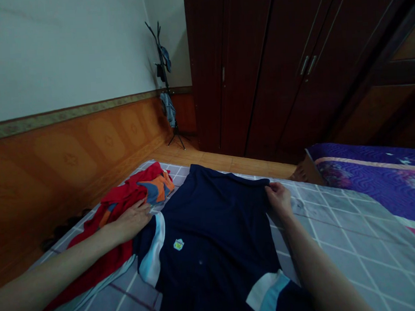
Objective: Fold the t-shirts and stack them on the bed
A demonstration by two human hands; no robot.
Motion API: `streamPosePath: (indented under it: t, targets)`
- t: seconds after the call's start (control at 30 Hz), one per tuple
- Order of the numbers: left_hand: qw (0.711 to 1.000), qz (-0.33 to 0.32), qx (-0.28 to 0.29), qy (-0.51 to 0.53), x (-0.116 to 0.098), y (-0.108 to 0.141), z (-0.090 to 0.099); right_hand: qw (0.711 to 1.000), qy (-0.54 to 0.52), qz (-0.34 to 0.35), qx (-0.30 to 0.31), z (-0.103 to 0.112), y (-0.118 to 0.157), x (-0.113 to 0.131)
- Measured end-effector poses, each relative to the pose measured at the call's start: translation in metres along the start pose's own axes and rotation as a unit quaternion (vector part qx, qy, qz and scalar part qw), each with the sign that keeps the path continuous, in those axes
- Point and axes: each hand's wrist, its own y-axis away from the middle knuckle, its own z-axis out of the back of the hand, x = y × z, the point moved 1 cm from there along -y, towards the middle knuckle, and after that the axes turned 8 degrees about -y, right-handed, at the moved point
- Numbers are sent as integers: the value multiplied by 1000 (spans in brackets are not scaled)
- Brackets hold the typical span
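Observation:
A navy shirt [218,220] lies spread on the checked bed sheet, its hem at the far side. It has white and light blue bands on the sleeves and a small badge on the chest. My right hand [279,199] pinches the far right corner of the hem. My left hand [136,221] rests by the banded sleeve at the shirt's left, its fingers stretched out over the edge of the red clothes [96,242]. An orange and grey-blue piece of cloth [156,187] lies on top of that red heap.
The grey checked sheet [338,222] runs out to the right. Beyond it is a purple patterned bed cover [374,178]. Dark wardrobes [251,73] stand across the wooden floor, with a black coat stand [165,78] in the corner.

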Motion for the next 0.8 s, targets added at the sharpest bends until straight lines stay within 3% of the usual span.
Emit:
streamPosePath:
  t: [0.1,0.2,0.27,0.33,0.47,0.57,0.63,0.73,0.8]
  targets:
    - [998,-6,44,-32,-34,17,14,1000,-2,-5,-3,0,1,1]
    - [988,-62,136,47,-75,42,30,1000,-8,-8,-6,1,2,3]
    - [967,-108,207,97,-97,57,33,1000,-17,-8,-4,2,3,6]
    - [964,-114,213,110,-110,67,28,1000,-28,-9,1,3,4,9]
    - [988,-53,123,78,-116,69,10,998,-58,-8,14,4,7,14]
    - [989,-54,113,82,-116,68,11,996,-86,-9,13,6,8,17]
    - [981,-81,137,108,-116,71,25,994,-106,-13,8,7,8,17]
    - [952,-117,247,138,-114,70,53,991,-135,-24,5,8,7,16]
    - [927,-114,309,181,-107,55,67,988,-153,-34,7,7,6,14]
